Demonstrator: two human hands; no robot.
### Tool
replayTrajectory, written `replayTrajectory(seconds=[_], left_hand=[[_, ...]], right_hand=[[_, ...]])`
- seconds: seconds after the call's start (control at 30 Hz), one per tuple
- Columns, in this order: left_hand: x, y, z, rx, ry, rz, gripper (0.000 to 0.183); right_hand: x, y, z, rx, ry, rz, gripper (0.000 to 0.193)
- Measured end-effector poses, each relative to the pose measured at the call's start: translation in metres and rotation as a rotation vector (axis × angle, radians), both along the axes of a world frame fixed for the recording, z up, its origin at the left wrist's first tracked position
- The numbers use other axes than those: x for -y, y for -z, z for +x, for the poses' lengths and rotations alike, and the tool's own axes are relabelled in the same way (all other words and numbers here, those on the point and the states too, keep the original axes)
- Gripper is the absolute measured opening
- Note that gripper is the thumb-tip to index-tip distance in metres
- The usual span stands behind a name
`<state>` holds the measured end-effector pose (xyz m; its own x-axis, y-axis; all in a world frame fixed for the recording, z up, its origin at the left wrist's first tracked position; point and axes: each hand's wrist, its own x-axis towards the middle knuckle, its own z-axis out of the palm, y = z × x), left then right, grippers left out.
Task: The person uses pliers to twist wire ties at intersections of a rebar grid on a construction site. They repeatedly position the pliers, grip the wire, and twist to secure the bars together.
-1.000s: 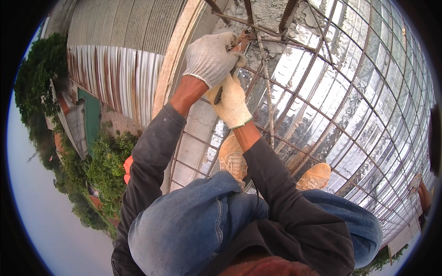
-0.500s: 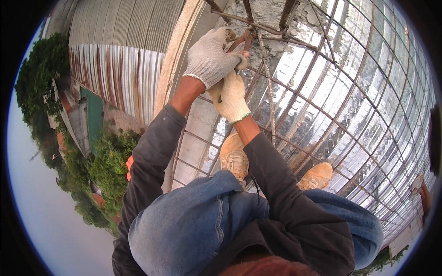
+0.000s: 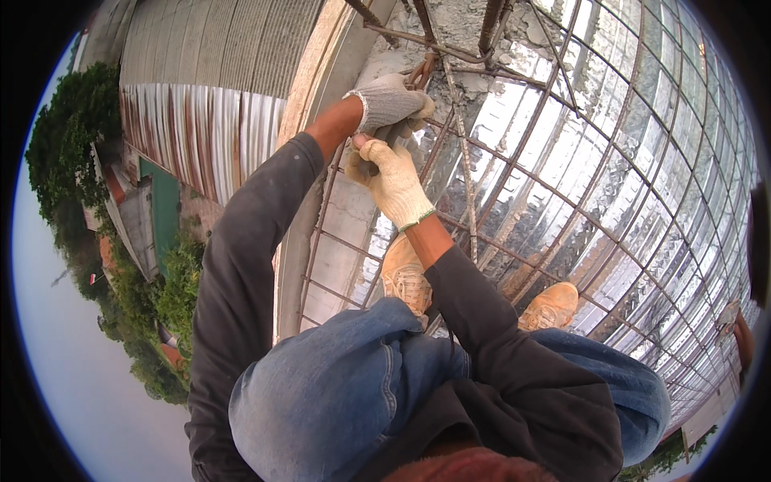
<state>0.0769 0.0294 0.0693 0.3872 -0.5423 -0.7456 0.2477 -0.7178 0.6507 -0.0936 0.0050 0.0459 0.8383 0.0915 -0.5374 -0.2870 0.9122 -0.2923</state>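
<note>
My left hand (image 3: 392, 103), in a grey-white knit glove, is closed round rusty pincers (image 3: 422, 72). Their reddish-brown metal shows past its fingers, beside an upright rebar at the slab's far edge. Just below it is my right hand (image 3: 395, 181) in a cream glove, nearly touching it. Its fingers are curled in with a bare thumb tip showing; whatever they hold is hidden. Both hands are over the rebar mesh (image 3: 514, 161) near the edge board.
Thick upright rebars (image 3: 491, 28) stand ahead. Bright ribbed metal decking (image 3: 522, 112) lies under the mesh. A wooden edge board (image 3: 305, 68) runs along the left, with a lower corrugated roof (image 3: 217, 48) beyond. My shoes (image 3: 405, 273) rest on the mesh. Someone's hand (image 3: 729, 315) shows far right.
My left hand has shifted down and right round the pincers, its forearm now more level. My right hand has drawn slightly down and left, separating from the left hand's fingers.
</note>
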Motion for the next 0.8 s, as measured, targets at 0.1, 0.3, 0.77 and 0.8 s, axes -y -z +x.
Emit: replayTrajectory(seconds=[0.1, 0.3, 0.77, 0.8], left_hand=[[0.017, -0.005, -0.014, 0.378, 0.164, 0.28, 0.029], [0.023, -0.018, -0.03, 0.799, 0.349, 0.424, 0.051], [-0.009, -0.023, -0.001, -0.105, -0.098, -0.082, 0.034], [-0.007, -0.028, 0.001, -0.18, -0.105, -0.089, 0.031]], right_hand=[[-0.007, -0.027, -0.005, -0.125, -0.114, -0.745, 0.039], [-0.015, -0.043, 0.01, -0.248, 0.066, -0.456, 0.025], [-0.013, 0.039, -0.004, 0.109, 0.084, 0.55, 0.033], [-0.012, 0.038, -0.001, 0.099, 0.052, 0.558, 0.033]])
